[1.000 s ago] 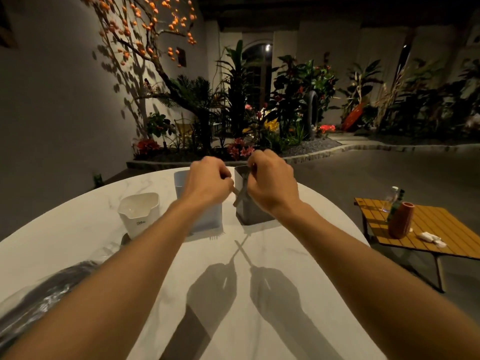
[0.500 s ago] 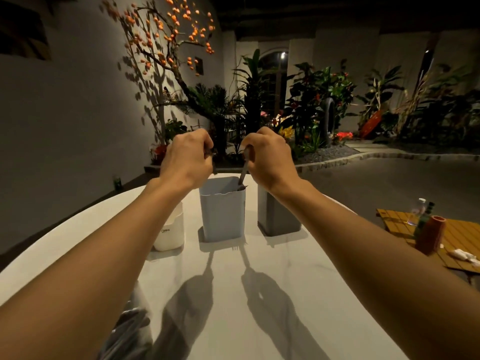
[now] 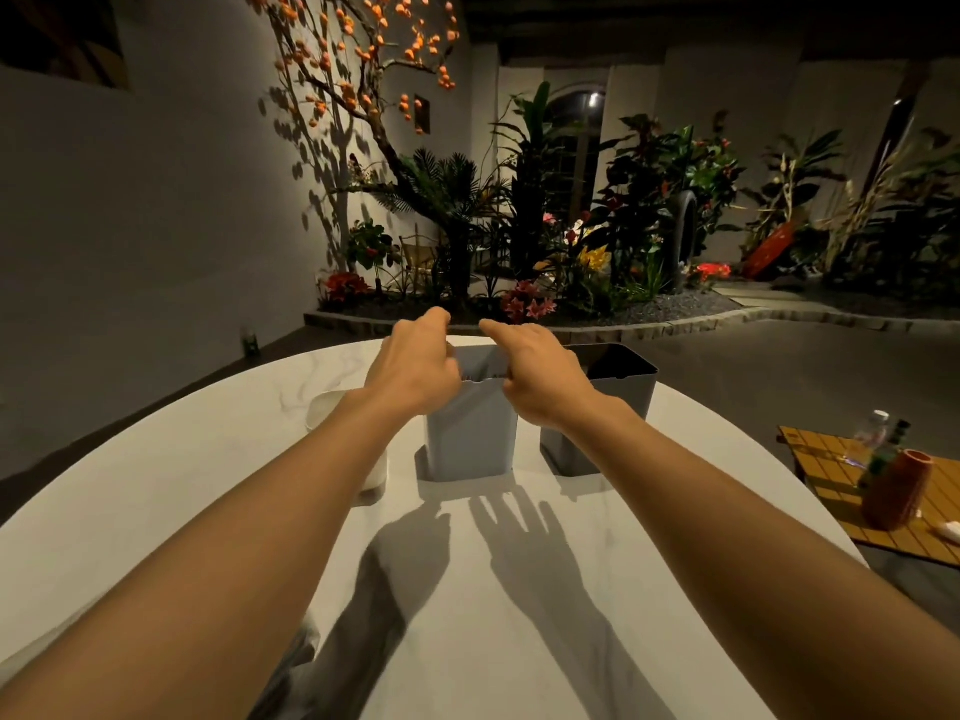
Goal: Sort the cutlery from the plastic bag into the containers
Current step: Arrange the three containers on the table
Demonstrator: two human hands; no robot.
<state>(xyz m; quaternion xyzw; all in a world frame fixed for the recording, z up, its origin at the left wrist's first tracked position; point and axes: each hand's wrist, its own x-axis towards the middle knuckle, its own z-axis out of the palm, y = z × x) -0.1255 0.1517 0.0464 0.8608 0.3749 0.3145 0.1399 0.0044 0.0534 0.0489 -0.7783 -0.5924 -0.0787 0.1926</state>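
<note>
Three containers stand in a row on the white marble table (image 3: 519,615). My left hand (image 3: 415,368) and my right hand (image 3: 537,379) both hover over the rim of the middle one, a light grey container (image 3: 470,439). The right hand's fingers are spread and hold nothing. The left hand's index finger is stretched out, and no cutlery shows in it. A dark grey container (image 3: 621,394) stands to the right. My left forearm hides most of the white container (image 3: 324,413) on the left. A bit of the plastic bag (image 3: 291,662) shows under my left arm.
A low wooden slatted table (image 3: 831,475) stands to the right with an orange vase (image 3: 896,488) and bottles (image 3: 883,439). A planted bed (image 3: 545,283) with a stone border lies beyond the table. A grey wall closes the left side.
Both hands held pieces of cutlery over the containers before. Now they are lower, at the light grey container's rim, and the right hand's fingers have opened with no cutlery in sight.
</note>
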